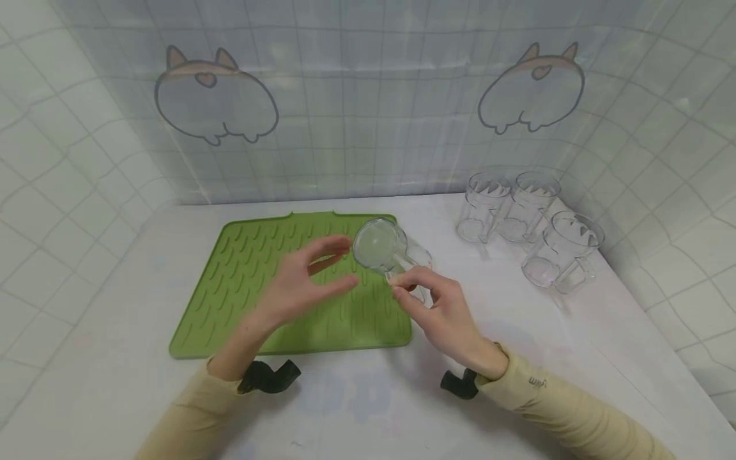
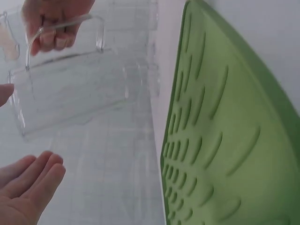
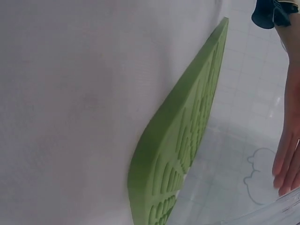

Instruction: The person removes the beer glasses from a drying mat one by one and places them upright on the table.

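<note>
A clear glass mug (image 1: pixel 376 245) is held up over the right part of a green ridged mat (image 1: pixel 247 275). My right hand (image 1: pixel 439 313) grips its handle, as the left wrist view also shows, with the mug (image 2: pixel 75 96) lying tilted on its side in the air. To the left of the mug, my left hand (image 1: pixel 305 281) is spread, thumb and fingers apart, facing it without touching. In the right wrist view only a strip of the mug (image 3: pixel 269 213) shows at the bottom corner, below the left hand (image 3: pixel 291 140).
Three more clear mugs stand on the white table at the right: one at the back (image 1: pixel 485 207), another beside it (image 1: pixel 526 207), a third nearer (image 1: pixel 560 252). Gridded white walls enclose the table at the back and both sides.
</note>
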A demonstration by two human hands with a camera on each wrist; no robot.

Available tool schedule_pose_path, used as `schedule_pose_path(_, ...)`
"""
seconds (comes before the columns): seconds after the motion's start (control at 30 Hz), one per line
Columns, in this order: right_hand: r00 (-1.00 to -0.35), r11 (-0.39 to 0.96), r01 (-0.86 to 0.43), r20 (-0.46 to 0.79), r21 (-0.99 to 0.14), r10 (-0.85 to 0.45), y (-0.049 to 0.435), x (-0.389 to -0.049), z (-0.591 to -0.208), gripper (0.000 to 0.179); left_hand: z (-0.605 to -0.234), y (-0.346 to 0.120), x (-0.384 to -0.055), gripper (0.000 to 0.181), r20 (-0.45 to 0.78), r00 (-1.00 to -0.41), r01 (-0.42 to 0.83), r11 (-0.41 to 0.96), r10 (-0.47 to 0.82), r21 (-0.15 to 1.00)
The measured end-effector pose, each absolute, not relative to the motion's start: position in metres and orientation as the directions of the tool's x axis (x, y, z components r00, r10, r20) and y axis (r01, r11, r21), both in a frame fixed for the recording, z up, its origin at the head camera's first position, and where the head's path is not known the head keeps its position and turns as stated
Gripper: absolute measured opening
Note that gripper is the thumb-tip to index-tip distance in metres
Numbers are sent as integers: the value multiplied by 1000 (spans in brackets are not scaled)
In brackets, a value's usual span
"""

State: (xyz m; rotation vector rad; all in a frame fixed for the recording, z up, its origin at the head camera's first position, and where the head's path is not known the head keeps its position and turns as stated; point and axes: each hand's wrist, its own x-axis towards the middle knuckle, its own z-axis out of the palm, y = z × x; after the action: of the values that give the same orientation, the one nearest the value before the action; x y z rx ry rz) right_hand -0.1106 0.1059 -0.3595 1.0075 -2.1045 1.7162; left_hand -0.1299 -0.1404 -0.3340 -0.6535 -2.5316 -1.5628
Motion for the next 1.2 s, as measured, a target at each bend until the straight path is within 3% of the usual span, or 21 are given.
schedule_pose_path(0.5,-592,77,-777,682,-625,-430,99,-114,-369,15,-336,-124,-123,76,319,-917,391,382,240,837)
schedule_pose_path(1.2,-518,149,-845,715,-514,-470,95,-114,-376,16,-340,-116,-121,85,318,-925,379,536,208,754)
